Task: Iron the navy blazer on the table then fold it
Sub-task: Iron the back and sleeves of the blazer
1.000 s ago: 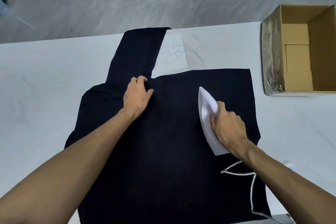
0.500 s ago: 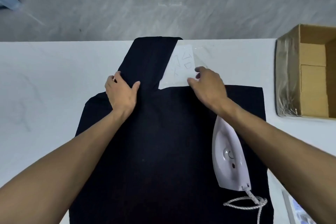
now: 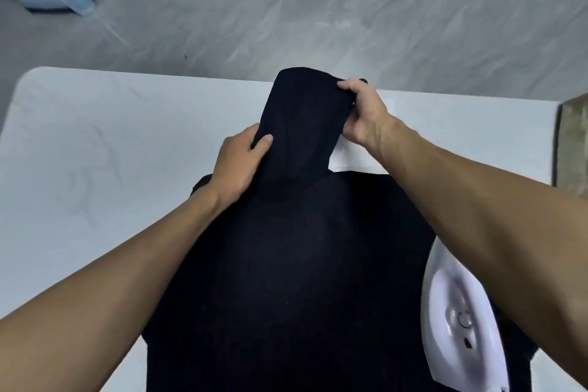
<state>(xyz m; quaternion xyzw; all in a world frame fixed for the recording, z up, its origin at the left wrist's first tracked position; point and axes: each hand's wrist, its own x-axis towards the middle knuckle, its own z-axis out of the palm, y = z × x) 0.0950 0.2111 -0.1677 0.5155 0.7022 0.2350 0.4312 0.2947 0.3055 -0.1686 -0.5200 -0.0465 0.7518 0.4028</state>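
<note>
Navy blazer lay spread flat on the white table, body toward the near edge, one sleeve running away to the table's far edge. Left hand gripped the sleeve's left edge, thumb on top of the cloth. Right hand held the sleeve's far right corner, fingers curled over the edge. White iron sat on the blazer near its right edge, under the right forearm, nose pointing away. A white paper sheet showed just beside the sleeve's right edge. A broad stretch of tabletop lay left of the blazer. On the right was a narrower strip up to a cardboard box at the frame edge. Grey floor lay beyond the far edge.
</note>
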